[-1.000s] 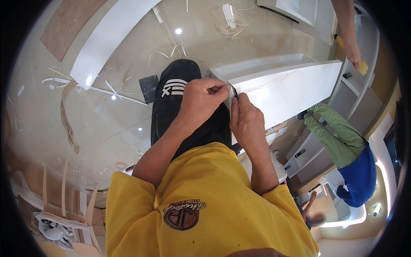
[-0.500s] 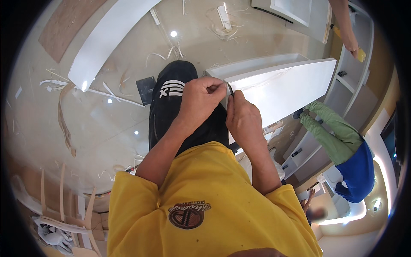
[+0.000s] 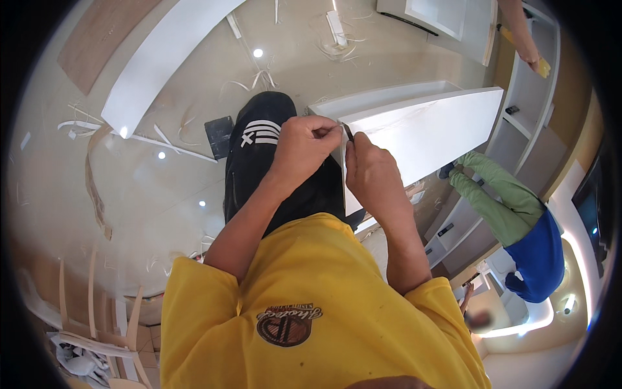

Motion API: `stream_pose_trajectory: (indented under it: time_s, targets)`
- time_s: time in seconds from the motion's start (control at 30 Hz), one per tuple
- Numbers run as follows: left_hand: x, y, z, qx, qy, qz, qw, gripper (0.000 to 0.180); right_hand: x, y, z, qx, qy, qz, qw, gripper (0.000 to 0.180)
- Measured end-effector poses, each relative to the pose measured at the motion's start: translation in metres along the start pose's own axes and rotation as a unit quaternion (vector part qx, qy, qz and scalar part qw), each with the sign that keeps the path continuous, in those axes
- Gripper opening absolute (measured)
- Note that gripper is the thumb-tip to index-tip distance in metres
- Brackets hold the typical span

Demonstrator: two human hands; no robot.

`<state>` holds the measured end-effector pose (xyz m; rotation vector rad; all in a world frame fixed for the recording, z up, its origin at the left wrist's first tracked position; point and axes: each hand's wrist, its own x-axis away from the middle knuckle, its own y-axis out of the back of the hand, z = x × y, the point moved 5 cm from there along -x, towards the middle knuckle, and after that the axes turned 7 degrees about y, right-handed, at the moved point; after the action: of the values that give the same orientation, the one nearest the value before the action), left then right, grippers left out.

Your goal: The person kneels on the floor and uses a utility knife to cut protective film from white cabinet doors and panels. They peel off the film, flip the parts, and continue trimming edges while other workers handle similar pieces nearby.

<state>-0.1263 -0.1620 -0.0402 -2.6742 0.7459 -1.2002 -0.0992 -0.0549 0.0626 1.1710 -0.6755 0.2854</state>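
Note:
A long white box-like furniture piece (image 3: 427,123) lies beside my right leg, its near corner between my hands. My left hand (image 3: 306,150) is closed in a pinch at that corner; what its fingertips hold, if anything, is too small to make out. My right hand (image 3: 377,170) grips a thin dark tool (image 3: 349,133), whose tip points up along the corner's edge. The fingers hide most of the tool, so its kind does not show. Both hands are close together, over the edge of my black trousers (image 3: 262,175).
White panel (image 3: 155,65), brown board (image 3: 97,45) and trimmed strips (image 3: 97,188) lie on the floor at left. A dark square (image 3: 219,137) is by my foot. Wooden chair-like frames (image 3: 91,324) stand lower left. One person (image 3: 531,246) stands at right; another's hand (image 3: 528,55) holds something yellow.
My right hand has turned slightly and its forearm has swung a little to the right, the dark tool still at the corner. My left hand keeps its pinch in nearly the same place.

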Motion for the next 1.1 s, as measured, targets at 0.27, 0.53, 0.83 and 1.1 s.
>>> stream_pose_trajectory:
  time_s: [0.27,0.53,0.83,1.1]
  targets:
    - [-0.001,0.000,-0.003,-0.010,-0.016,0.005,1.000,0.012,-0.002,0.004,0.001,-0.028,-0.002,0.010,1.000,0.021]
    - [-0.002,0.000,-0.002,-0.013,-0.010,-0.001,1.000,0.012,-0.003,0.000,0.001,0.017,0.009,0.006,1.000,0.012]
    - [-0.006,0.002,-0.004,-0.014,-0.014,-0.005,1.000,0.012,-0.009,0.005,0.002,0.032,0.006,0.044,0.998,0.010]
    - [-0.001,0.001,0.008,-0.003,0.001,-0.013,1.000,0.019,-0.013,-0.011,0.000,0.013,0.005,-0.003,1.000,0.013]
